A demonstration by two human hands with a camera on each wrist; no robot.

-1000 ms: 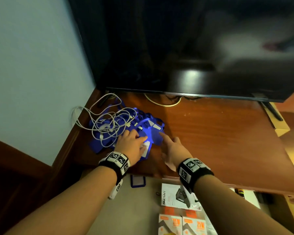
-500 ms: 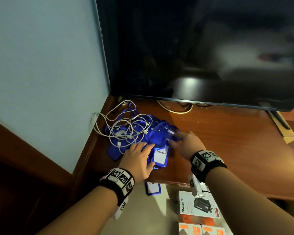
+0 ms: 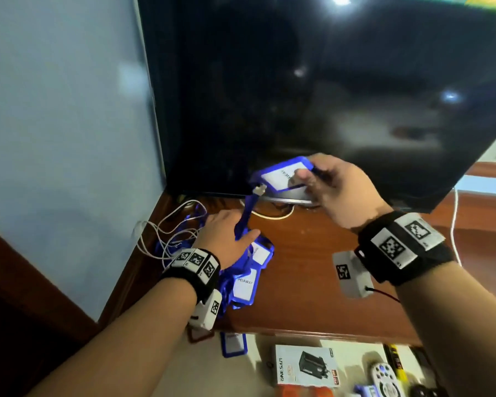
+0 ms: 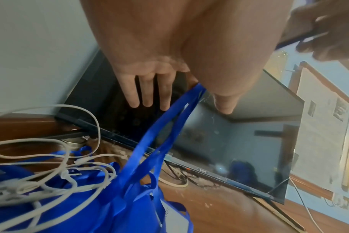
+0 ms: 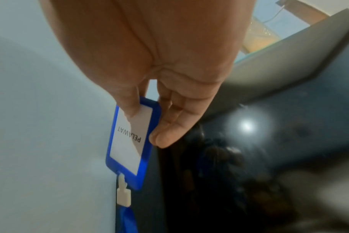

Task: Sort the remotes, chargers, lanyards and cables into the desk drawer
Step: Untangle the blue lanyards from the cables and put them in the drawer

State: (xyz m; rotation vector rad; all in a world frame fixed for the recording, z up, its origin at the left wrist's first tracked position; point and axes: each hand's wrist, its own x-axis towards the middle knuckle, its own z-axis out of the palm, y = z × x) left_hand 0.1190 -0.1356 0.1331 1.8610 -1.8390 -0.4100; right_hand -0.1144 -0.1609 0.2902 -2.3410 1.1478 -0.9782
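Observation:
My right hand pinches a blue badge holder with a white card reading PELAWAT, raised above the desk in front of the TV. Thumb and fingers of that hand clamp the holder's top end. Its blue strap hangs from a white clip down through my left hand. In the left wrist view the strap passes between the thumb and the straight fingers of that hand. Below lies a pile of blue lanyards tangled with white cables.
A big black TV stands at the back of the wooden desk, against a pale wall on the left. The open drawer below the front edge holds a blue badge, a charger box and a remote.
My right hand has taken one badge holder from the pile and lifted it up toward the TV, drawing its strap taut. The left hand has stayed over the pile.

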